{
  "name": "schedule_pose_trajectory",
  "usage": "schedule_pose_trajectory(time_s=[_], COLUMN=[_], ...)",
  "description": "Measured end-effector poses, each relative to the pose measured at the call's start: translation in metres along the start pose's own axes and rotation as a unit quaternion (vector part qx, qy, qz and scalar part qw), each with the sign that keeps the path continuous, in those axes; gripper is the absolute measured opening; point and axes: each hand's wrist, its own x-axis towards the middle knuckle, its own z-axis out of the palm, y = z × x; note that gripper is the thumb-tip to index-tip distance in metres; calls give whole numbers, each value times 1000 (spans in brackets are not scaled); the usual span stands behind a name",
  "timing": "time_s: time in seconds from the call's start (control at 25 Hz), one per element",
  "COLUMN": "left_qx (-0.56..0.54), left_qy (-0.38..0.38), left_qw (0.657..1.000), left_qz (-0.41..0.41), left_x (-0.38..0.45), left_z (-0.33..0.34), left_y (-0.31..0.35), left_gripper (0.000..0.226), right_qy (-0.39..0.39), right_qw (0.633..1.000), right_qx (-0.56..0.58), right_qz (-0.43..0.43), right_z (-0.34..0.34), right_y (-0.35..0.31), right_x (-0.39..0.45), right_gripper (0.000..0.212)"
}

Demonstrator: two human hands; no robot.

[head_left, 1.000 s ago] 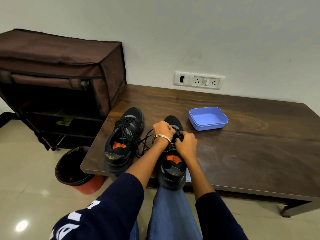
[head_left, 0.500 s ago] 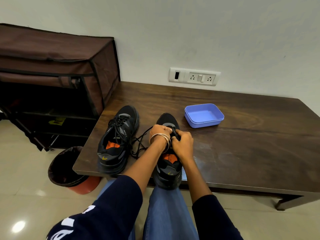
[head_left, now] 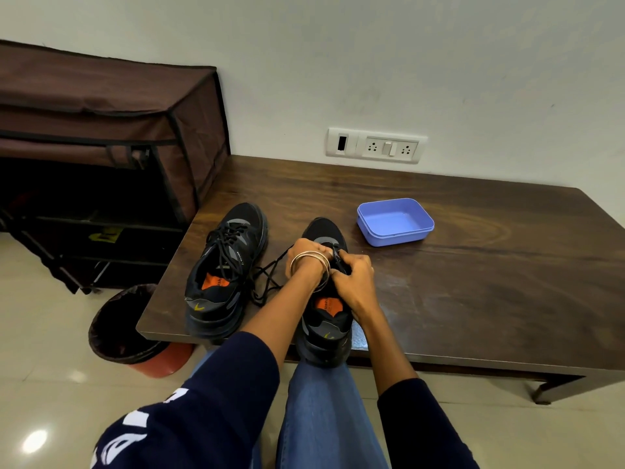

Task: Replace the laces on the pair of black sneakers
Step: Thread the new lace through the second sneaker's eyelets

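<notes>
1. two black sneakers stand side by side at the near edge of a dark wooden table (head_left: 473, 282), toes pointing toward the wall, in the lower middle of the frame.
2. the left sneaker (head_left: 225, 269) is laced with a black lace and shows an orange insole at the heel opening; no hand touches it.
3. the right sneaker (head_left: 326, 319) sits just right of centre, its heel overhanging the table edge above a blue-jeaned knee, its orange insole also showing.
4. the left hand (head_left: 309, 253), with metal bangles (head_left: 311, 265) on the wrist, is over the right sneaker's tongue area, fingers curled down around the lace there.
5. the right hand (head_left: 353, 277) is touching the left hand, its fingers curled and pinching the black lace (head_left: 270, 279) at the eyelets.
6. loose lengths of that lace trail off to the left onto the table, lying between the two sneakers.
7. a blue plastic tray (head_left: 395, 221) stands on the table to the upper right of the right sneaker, apart from it.
8. a white socket panel (head_left: 375, 145) is on the wall above the table's far edge.
9. a brown fabric shoe rack (head_left: 101, 130) fills the upper left of the frame, beside the table.
10. a bin with a black liner (head_left: 125, 326) stands on the floor at the lower left, partly under the table corner.
11. dark blue sleeves cover both forearms at the bottom of the frame.
</notes>
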Motion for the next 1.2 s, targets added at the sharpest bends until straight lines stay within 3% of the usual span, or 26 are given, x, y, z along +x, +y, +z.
schedule_pose_trajectory(time_s=[0.08, 0.16, 0.2, 0.36, 0.44, 0.6, 0.68, 0.76, 0.8, 0.84, 0.92, 1.0, 1.08, 1.16, 1.2], left_qx=[13, 25, 38, 36, 49, 209, 257, 291, 300, 304, 314, 326, 326, 313, 306], left_qy=[-5, -35, -56, -148, -173, -87, -60, -52, -47, -42, -30, -18, 12, 45, 51], left_qw=[1000, 999, 997, 984, 976, 953, 942, 930, 926, 924, 919, 912, 912, 917, 922], left_qz=[2, 17, 35, 90, 121, 201, 206, 217, 224, 228, 237, 246, 250, 242, 232], left_x=[-2, -4, -3, -8, -12, -18, -23, -27, -28, -28, -29, -30, -32, -33, -33], left_z=[0, -2, -4, -19, -28, -33, -30, -25, -23, -22, -23, -22, -20, -21, -22], left_y=[1, 1, 1, -1, -5, -17, -19, -22, -23, -25, -27, -28, -30, -33, -34], left_gripper=[10, 13, 14, 23, 38, 60, 63, 63, 62, 60, 55, 56, 64, 76, 84], right_qy=[-6, -24, -15, 77, 106, 156, 179, 201, 217, 231, 244, 179, 55, -17, -11], right_qw=[993, 958, 945, 983, 987, 980, 948, 859, 828, 827, 897, 978, 983, 968, 971], right_qx=[110, 259, 300, 143, 64, 66, 250, 468, 516, 513, 365, 73, -171, -250, -239], right_qz=[36, 123, 128, 88, 100, 108, 86, 55, 32, 7, -48, -79, -27, 9, 19], right_z=[-13, -26, -30, -23, -17, -24, -40, -69, -86, -100, -113, -102, -81, -60, -54], right_y=[-11, -19, -19, -24, -32, -49, -60, -75, -79, -82, -83, -69, -50, -31, -28], right_x=[-10, -13, -9, 16, 20, 18, 16, 12, 11, 12, 15, 20, 21, 19, 16], right_gripper=[36, 15, 17, 15, 16, 22, 20, 24, 25, 24, 12, 9, 17, 23, 21])
